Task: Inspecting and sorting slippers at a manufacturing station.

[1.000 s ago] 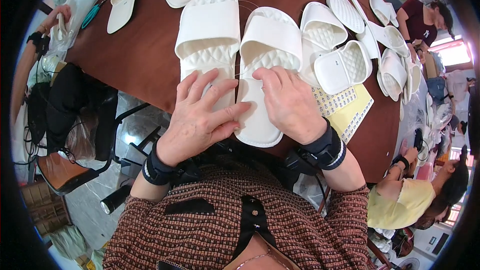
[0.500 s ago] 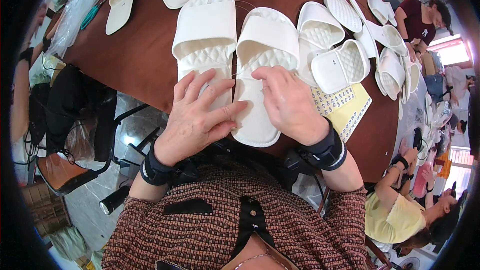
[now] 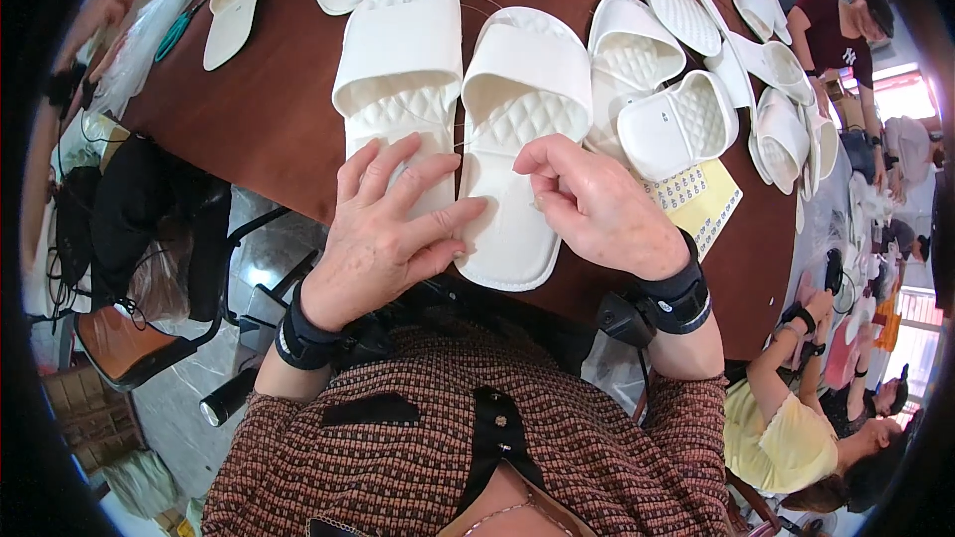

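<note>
Two white slide slippers lie side by side in front of me, a left slipper [image 3: 398, 50] and a right slipper [image 3: 529, 65], with quilted insoles and wide straps. Thin clear strands run between them. My left hand [image 3: 393, 224] rests with spread fingers over the left slipper's heel, its index finger reaching onto the right slipper. Above the right slipper's heel, my right hand [image 3: 612, 214] is curled, thumb and forefinger pinched together. Whatever that pinch holds is too small to make out. Beside this hand lies a yellow sheet of small labels [image 3: 718, 201].
A brown-covered table [image 3: 269, 109] carries more white slippers [image 3: 681, 124], piled at right, and another pair [image 3: 244, 5] at upper left. A chair [image 3: 129, 338] stands at left. One co-worker [image 3: 776, 428] in yellow sits at right; another [image 3: 836, 40] in dark red is farther off.
My right hand has shifted slightly right and its fingers have drawn in. My left hand stays almost in place on the slippers.
</note>
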